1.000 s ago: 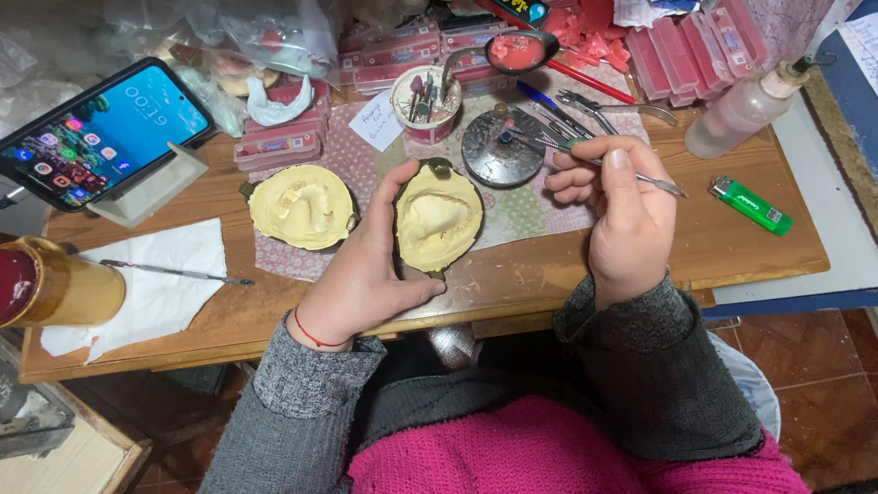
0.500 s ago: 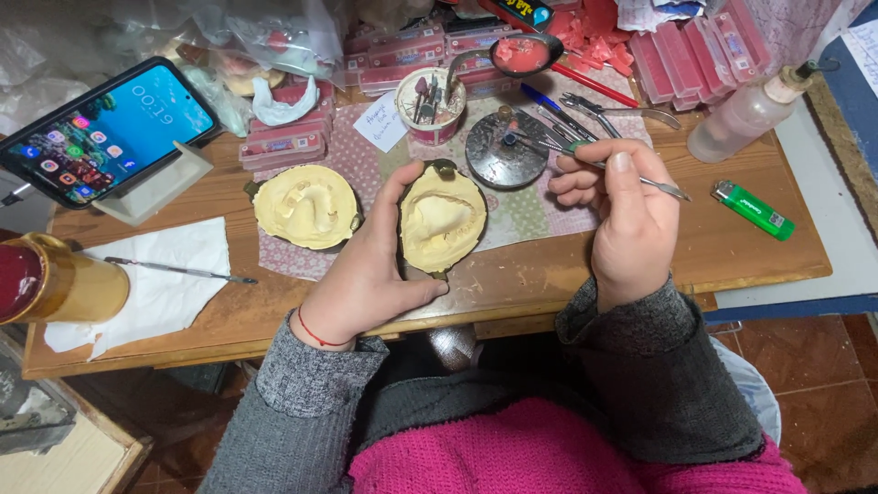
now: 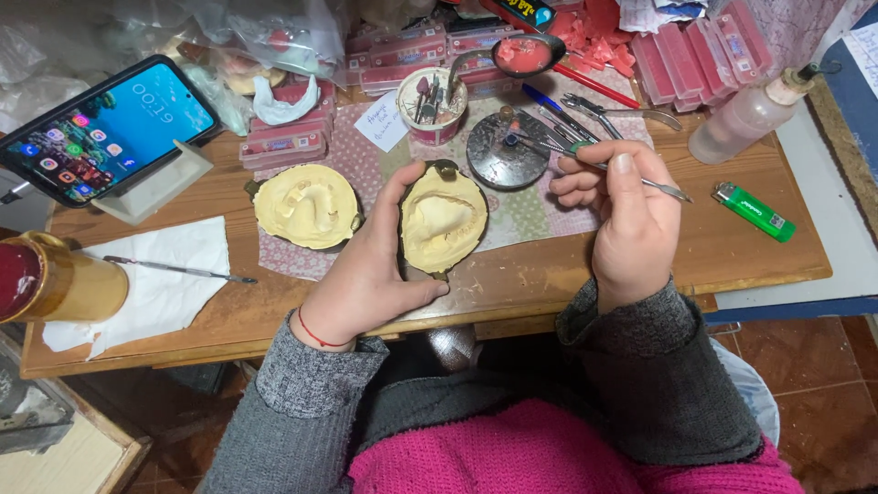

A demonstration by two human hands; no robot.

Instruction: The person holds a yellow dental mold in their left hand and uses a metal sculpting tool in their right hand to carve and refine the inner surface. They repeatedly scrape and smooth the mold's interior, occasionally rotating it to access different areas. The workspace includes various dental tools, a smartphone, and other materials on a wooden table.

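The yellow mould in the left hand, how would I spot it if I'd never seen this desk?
Start at the wooden table and find its patterned pink cloth. Two pale yellow plaster moulds in dark metal cups sit there; the left hand clasps the right-hand mould. Unlike its neighbour, the untouched left-hand mould, this one is tilted up in that hand's grip.
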